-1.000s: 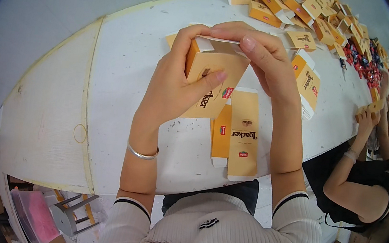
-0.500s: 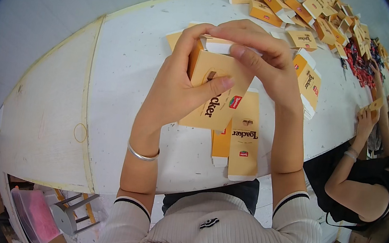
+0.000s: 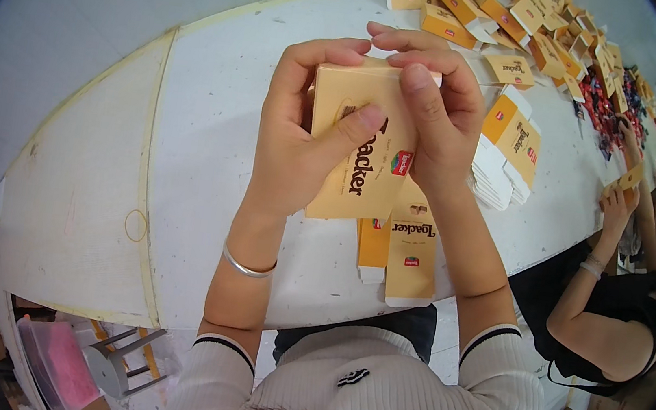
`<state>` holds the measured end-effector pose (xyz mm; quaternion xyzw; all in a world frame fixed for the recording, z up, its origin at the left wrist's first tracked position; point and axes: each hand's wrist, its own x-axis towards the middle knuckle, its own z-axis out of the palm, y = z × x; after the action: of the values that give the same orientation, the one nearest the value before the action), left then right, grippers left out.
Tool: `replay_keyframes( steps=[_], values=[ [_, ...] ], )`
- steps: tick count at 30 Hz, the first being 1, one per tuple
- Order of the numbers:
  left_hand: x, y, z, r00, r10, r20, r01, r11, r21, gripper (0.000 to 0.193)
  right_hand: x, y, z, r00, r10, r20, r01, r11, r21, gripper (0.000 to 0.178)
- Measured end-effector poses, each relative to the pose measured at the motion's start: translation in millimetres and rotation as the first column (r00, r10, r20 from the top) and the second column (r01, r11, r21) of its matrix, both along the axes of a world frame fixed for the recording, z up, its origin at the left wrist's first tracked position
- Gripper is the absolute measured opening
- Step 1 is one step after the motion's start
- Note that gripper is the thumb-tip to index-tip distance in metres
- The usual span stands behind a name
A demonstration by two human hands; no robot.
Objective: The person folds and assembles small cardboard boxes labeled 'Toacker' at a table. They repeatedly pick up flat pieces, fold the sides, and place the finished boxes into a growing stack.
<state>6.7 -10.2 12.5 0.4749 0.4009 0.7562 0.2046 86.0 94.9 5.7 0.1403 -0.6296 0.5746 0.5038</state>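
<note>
Between both hands I hold a small tan and orange cardboard box (image 3: 358, 155) above the white table. My left hand (image 3: 304, 128) wraps its left side, with the thumb across the printed front face. At the box's right side and upper edge is my right hand (image 3: 441, 116), thumb bent against the upper right corner and fingers over the top. The top end looks closed over; the far side is hidden. Flat unfolded cartons (image 3: 412, 265) lie on the table below the box. A stack of flat cartons (image 3: 511, 150) with white flaps lies right of my right hand.
Far right, a heap of formed boxes (image 3: 523, 20) lies beside red and dark wrapped pieces (image 3: 598, 107). A person (image 3: 608, 321) at the right works with a carton. A rubber band (image 3: 135, 225) lies left; a grey stool (image 3: 111, 367) and plastic bin (image 3: 63, 365) stand below.
The box's white top flap has gone from sight and its top now looks closed. My right thumb has moved from the flap to the upper right corner; the box has turned more upright.
</note>
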Motion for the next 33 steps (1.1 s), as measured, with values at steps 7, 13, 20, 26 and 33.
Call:
replay_keyframes(
  steps=[7, 13, 20, 26, 33],
  values=[
    [4, 2, 0, 0.988, 0.058, 0.144, -0.052, 0.998, -0.047, 0.028, -1, -6, 0, 0.991, -0.098, 0.089, 0.105, 0.991, -0.080, 0.018],
    [-22, -3, -4, 0.959, 0.280, 0.035, -0.273, 0.953, -0.130, 0.031, 20, 20, -16, 0.608, 0.171, 0.776, -0.104, 0.985, -0.135, 0.039],
    [-20, -11, 9, 0.930, 0.366, 0.029, -0.361, 0.927, -0.101, 0.043, 75, 135, -4, 0.882, -0.229, 0.413, 0.426, 0.763, -0.487, 0.043],
    [-23, -10, 6, 0.936, 0.351, 0.006, -0.350, 0.933, -0.081, 0.038, 51, 34, -111, 0.243, -0.877, 0.415, 0.158, 0.458, 0.875, 0.036],
    [-23, -12, 8, 0.947, 0.297, 0.120, -0.290, 0.954, -0.075, 0.032, 39, 41, -128, 0.310, -0.919, 0.242, 0.354, 0.348, 0.868, 0.023]
  ],
)
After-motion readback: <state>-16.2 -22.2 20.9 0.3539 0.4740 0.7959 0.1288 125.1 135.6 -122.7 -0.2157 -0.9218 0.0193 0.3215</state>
